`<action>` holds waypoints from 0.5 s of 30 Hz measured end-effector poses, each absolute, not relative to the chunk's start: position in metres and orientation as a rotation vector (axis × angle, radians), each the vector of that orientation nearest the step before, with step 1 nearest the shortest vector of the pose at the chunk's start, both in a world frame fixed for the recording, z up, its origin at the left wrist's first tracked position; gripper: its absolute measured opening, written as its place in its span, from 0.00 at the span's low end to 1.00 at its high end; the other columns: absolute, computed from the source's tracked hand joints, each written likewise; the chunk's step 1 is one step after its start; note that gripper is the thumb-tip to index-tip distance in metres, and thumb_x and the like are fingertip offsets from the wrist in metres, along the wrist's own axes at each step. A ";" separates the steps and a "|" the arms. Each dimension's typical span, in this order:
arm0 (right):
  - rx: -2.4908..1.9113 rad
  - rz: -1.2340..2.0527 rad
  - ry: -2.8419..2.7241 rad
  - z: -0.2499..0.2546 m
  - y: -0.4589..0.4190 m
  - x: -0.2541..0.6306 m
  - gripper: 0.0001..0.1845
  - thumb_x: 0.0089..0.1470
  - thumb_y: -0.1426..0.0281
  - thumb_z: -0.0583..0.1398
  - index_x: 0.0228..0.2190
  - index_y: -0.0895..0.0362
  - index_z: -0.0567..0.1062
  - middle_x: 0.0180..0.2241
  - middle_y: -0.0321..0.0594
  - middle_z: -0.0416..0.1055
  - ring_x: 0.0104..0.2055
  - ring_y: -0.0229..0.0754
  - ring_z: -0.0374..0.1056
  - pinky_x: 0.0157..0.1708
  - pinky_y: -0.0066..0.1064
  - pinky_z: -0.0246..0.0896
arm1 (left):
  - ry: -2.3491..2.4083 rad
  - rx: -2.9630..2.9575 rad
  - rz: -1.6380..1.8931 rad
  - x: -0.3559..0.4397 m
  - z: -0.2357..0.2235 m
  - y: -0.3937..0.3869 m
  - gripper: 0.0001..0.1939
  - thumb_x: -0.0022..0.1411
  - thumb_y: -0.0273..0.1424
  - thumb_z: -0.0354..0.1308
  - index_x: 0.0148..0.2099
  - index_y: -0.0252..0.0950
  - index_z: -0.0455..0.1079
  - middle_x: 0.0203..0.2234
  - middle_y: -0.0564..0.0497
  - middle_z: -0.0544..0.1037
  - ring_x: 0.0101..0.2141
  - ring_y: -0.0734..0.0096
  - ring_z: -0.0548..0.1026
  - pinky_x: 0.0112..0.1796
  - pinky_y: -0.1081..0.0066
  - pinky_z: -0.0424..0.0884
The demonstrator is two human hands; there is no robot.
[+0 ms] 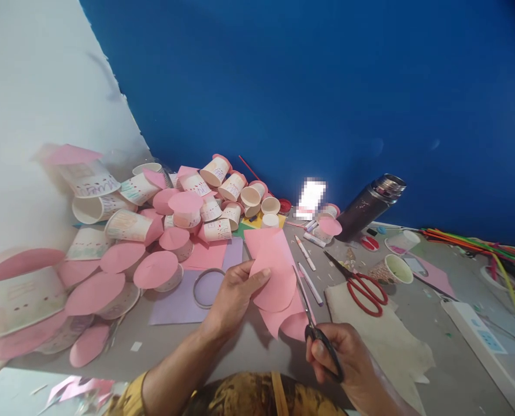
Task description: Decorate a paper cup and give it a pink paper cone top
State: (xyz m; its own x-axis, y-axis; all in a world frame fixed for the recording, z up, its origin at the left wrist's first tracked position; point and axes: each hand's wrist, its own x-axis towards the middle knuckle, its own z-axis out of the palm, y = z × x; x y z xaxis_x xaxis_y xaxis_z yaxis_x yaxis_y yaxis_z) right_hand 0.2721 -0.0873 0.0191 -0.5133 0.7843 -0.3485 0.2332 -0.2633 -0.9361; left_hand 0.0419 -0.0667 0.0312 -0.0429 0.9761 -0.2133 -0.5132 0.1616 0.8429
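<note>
L hand (235, 292) has its grip closed on the pink paper (275, 283), thumb on top; paper's over the worktop (257, 361), centre front, right before the person; R hand (339, 349) has its grip wrapped round the handles of the black-handled scissors (310, 323), blades nearly together, at the paper's R edge; red-handled scissors (352, 278) lie farther R; pink-topped paper cups (185, 203) piled L, nr the lilac paper (170, 309).
</note>
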 end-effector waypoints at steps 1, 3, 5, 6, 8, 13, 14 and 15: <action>-1.242 1.837 -1.586 0.017 -0.088 0.272 0.34 0.51 0.39 0.62 0.24 0.61 0.76 0.17 0.37 0.67 0.20 0.33 0.56 0.23 0.27 0.47 | 0.972 0.626 1.341 0.043 0.031 -0.066 0.13 0.55 0.39 0.71 0.34 0.32 0.79 0.27 0.49 0.80 0.28 0.71 0.73 0.33 0.72 0.68; -1.254 1.852 -1.581 0.015 -0.088 0.273 0.35 0.50 0.39 0.63 0.25 0.61 0.76 0.17 0.37 0.68 0.20 0.33 0.56 0.22 0.26 0.47 | 0.983 0.608 1.343 0.044 0.033 -0.064 0.15 0.54 0.40 0.71 0.33 0.32 0.79 0.26 0.49 0.80 0.27 0.71 0.73 0.31 0.73 0.68; -1.268 1.856 -1.575 0.015 -0.088 0.272 0.35 0.49 0.38 0.63 0.25 0.61 0.76 0.17 0.37 0.68 0.20 0.33 0.56 0.21 0.26 0.47 | 0.964 0.570 1.344 0.045 0.035 -0.061 0.15 0.52 0.40 0.72 0.33 0.31 0.79 0.25 0.48 0.80 0.26 0.71 0.73 0.30 0.74 0.68; -1.269 1.857 -1.575 0.016 -0.088 0.271 0.35 0.49 0.38 0.62 0.25 0.61 0.76 0.17 0.37 0.67 0.20 0.33 0.55 0.21 0.26 0.47 | 0.946 0.546 1.343 0.046 0.036 -0.060 0.15 0.52 0.40 0.73 0.32 0.31 0.79 0.25 0.48 0.80 0.26 0.71 0.74 0.30 0.74 0.68; -1.272 1.860 -1.575 0.019 -0.088 0.269 0.35 0.49 0.38 0.62 0.25 0.61 0.76 0.17 0.37 0.67 0.20 0.33 0.56 0.22 0.27 0.48 | 0.914 0.496 1.346 0.047 0.037 -0.057 0.15 0.50 0.39 0.74 0.32 0.31 0.79 0.23 0.48 0.80 0.25 0.72 0.74 0.31 0.74 0.69; -1.306 1.847 -1.554 0.022 -0.090 0.263 0.34 0.50 0.39 0.62 0.23 0.60 0.75 0.17 0.37 0.68 0.21 0.34 0.55 0.24 0.27 0.48 | 0.905 0.433 1.388 0.048 0.034 -0.055 0.16 0.46 0.37 0.76 0.32 0.31 0.79 0.24 0.47 0.82 0.24 0.72 0.76 0.31 0.74 0.71; -1.302 1.849 -1.552 0.021 -0.091 0.262 0.34 0.50 0.39 0.62 0.23 0.60 0.75 0.17 0.37 0.68 0.21 0.33 0.55 0.24 0.27 0.47 | 0.913 0.427 1.396 0.048 0.034 -0.055 0.16 0.46 0.37 0.76 0.32 0.31 0.79 0.25 0.47 0.82 0.24 0.72 0.76 0.31 0.74 0.72; -1.295 1.855 -1.550 0.020 -0.091 0.262 0.34 0.50 0.39 0.62 0.23 0.60 0.75 0.17 0.36 0.68 0.21 0.33 0.55 0.24 0.27 0.47 | 0.924 0.421 1.401 0.048 0.034 -0.054 0.16 0.45 0.37 0.76 0.32 0.31 0.79 0.25 0.47 0.82 0.25 0.72 0.76 0.31 0.74 0.72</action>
State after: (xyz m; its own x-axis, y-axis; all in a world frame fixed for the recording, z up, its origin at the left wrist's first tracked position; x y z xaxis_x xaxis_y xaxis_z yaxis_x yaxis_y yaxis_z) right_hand 0.2618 -0.0911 0.0200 -0.4926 0.7760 -0.3939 0.2498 -0.3075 -0.9182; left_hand 0.0482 -0.0545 0.0338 -0.0905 0.9500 -0.2987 -0.6487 0.1713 0.7415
